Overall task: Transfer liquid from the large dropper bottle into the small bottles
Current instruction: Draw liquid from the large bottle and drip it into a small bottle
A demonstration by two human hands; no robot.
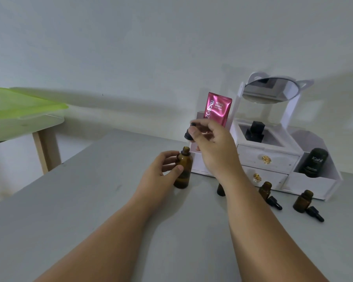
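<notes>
The large dropper bottle [183, 169] is amber-brown glass, round-shouldered, with a short threaded neck that stands open. It is upright on the grey table [73, 210], just in front of the left end of a white organiser [271, 157]. No label shows on it. The left hand [163, 167] holds it around the middle, thumb across the front and fingers curled behind.

Just above and to the right of the neck, the right hand [210, 143] pinches the black dropper cap [189, 132] between thumb and fingertips. The cap is blurred and its glass tube cannot be made out.

To the right stand two small bottles [265, 189] [303, 201], also amber and uncapped, each with a small black dropper [274, 203] lying beside it. A third dark bottle [220, 189] shows partly behind the right forearm.

A pink sachet [218, 110] standing in the organiser reads "Glow" and "RETINOL BRIGHT BODY SERUM". A black container [315, 162] in the right compartment reads "Kahf"; its smaller print is unreadable.
</notes>
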